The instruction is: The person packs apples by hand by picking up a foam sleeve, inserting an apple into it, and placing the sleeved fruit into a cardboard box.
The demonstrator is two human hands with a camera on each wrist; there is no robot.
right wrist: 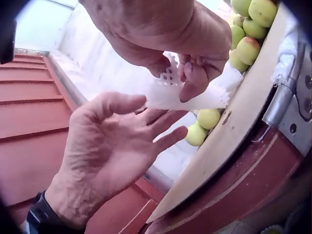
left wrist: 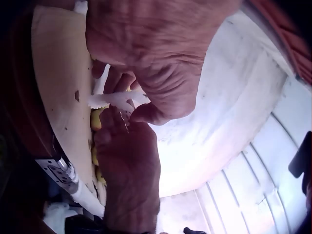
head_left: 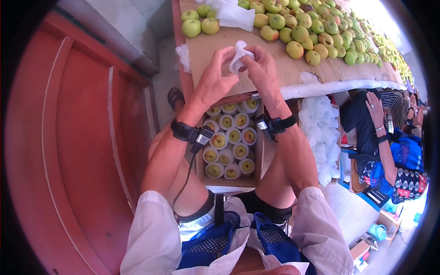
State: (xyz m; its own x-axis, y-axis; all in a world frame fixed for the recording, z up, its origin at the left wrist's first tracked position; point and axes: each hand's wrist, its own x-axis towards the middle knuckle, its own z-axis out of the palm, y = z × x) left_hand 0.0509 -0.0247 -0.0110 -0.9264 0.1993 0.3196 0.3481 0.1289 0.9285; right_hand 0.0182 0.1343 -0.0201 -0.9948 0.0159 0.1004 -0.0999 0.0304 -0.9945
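Observation:
In the head view a white foam net sleeve (head_left: 239, 56) is held up between my two hands, above the cardboard's near edge. My right hand (head_left: 262, 72) pinches it between thumb and fingers. At its other edge is my left hand (head_left: 215, 75), thumb against the foam and fingertips behind it. The right wrist view shows the netting (right wrist: 187, 96) stretched flat between the hands, with the left palm facing the camera. No apple shows inside it. Below the hands stands an open carton (head_left: 259, 158) of apples (head_left: 233, 135) in white foam nets.
Loose green apples (head_left: 300, 34) are heaped on the cardboard-covered table (head_left: 208, 55). More white foam nets (head_left: 318, 133) fill a container at the right. A red panelled door (head_left: 87, 137) stands at the left. Another person's arm (head_left: 389, 165) is at the far right.

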